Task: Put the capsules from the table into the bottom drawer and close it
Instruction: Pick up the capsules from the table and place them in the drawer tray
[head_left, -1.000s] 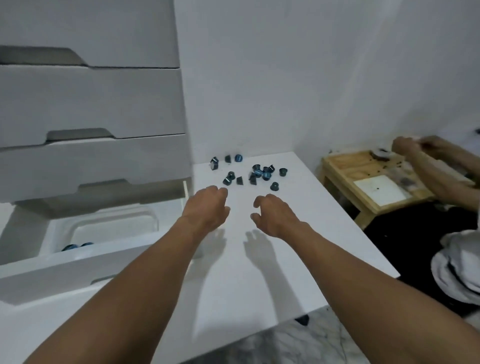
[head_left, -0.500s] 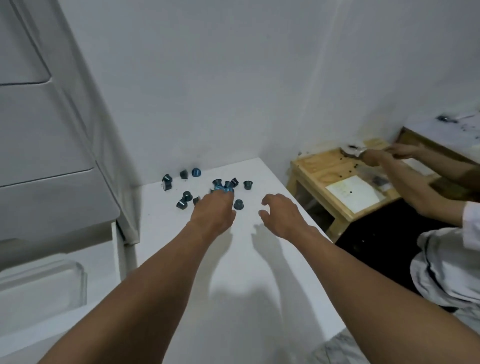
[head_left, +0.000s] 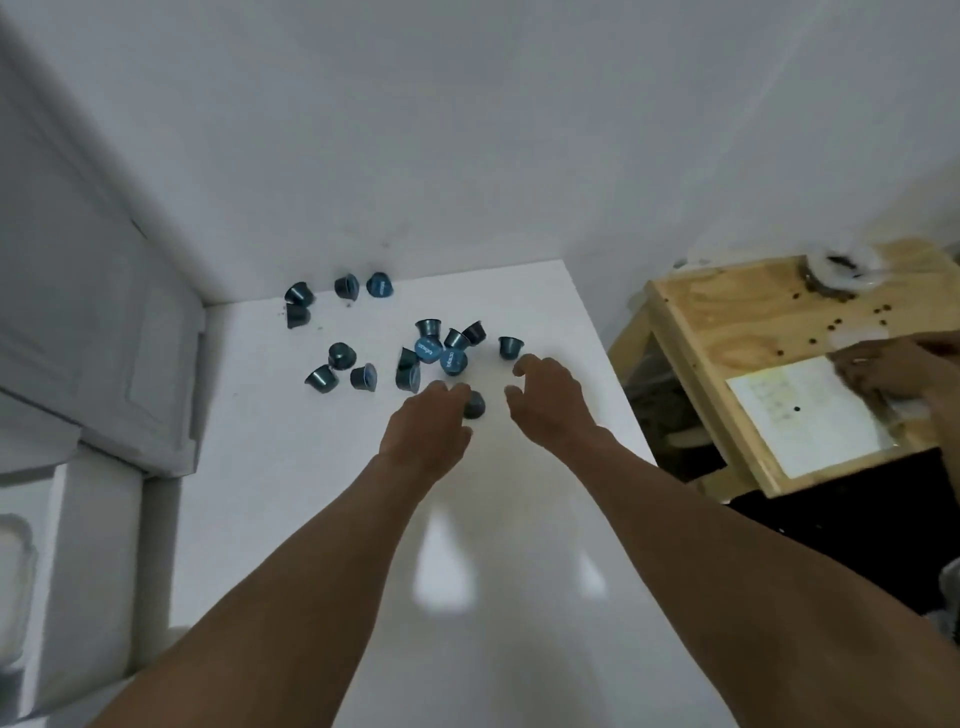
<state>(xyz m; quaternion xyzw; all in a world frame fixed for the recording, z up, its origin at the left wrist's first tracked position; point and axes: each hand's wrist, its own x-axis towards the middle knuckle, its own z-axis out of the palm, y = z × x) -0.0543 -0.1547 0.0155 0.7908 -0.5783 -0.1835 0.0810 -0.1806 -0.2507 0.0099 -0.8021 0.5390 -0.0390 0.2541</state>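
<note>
Head view. Both forearms reach forward over the white table (head_left: 311, 467), palms down.

Left hand (head_left: 426, 426): fingers bent downward, tips at the near edge of the capsules (head_left: 428, 349). One capsule (head_left: 475, 405) lies against the hand's right side, between forefinger and thumb. Whether the hand pinches it or only touches it cannot be told.

Right hand (head_left: 550, 400): fingers spread and loosely curled, holding nothing. Its forefinger tip is just beside the rightmost capsule (head_left: 510, 347).

The other capsules, blue and lying at mixed angles, are scattered over the far half of the table. A group of four lies near the wall (head_left: 467, 156), and all of them are on the table top.

The drawer unit (head_left: 104, 338) stands at the table's left. To the right is a wooden bench (head_left: 727, 332) carrying a white sheet (head_left: 810, 415), and a second person's hand (head_left: 893, 366) rests at the sheet's far corner.
</note>
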